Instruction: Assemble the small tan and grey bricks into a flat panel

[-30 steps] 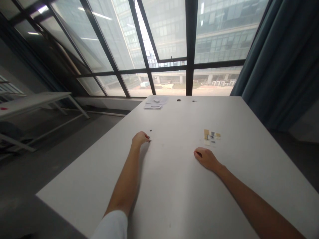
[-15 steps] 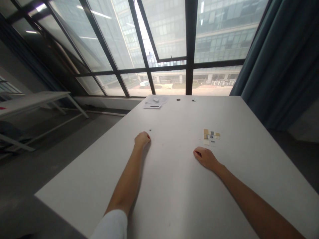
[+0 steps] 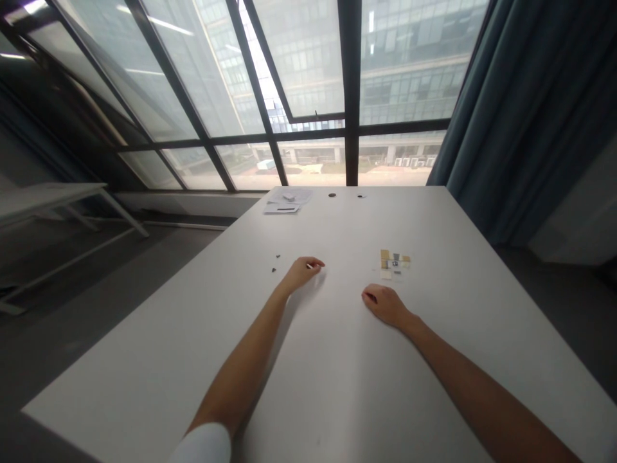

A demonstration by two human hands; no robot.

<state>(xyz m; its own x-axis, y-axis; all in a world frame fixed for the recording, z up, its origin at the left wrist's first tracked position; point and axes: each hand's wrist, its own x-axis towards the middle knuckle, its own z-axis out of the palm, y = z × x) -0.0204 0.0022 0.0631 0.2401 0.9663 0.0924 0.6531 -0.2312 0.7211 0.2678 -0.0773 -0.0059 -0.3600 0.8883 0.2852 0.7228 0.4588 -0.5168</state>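
My left hand (image 3: 303, 271) is raised a little over the white table (image 3: 299, 360), its shadow below it. Thumb and forefinger stretch to the right with a small gap between them, and I see nothing held there. Two tiny dark pieces (image 3: 274, 270) lie on the tabletop to the left of this hand, apart from it. Resting on the table, my right hand (image 3: 385, 303) is loosely curled, thumb against the fingers; whatever may be inside is hidden. Just beyond it lies a group of small flat tan, grey and white pieces (image 3: 384, 254), not touched by either hand.
Papers (image 3: 284, 200) lie at the table's far left corner. A round dark disc (image 3: 332, 195) and a small dark spot with something white (image 3: 361, 196) are near the far edge. Windows stand behind, a blue curtain (image 3: 520, 128) on the right, another table (image 3: 53, 193) at left.
My left hand has moved right, away from the tiny dark pieces, and a second piece now shows where its fingertips were. My right hand stays in place. The view has turned slightly right.
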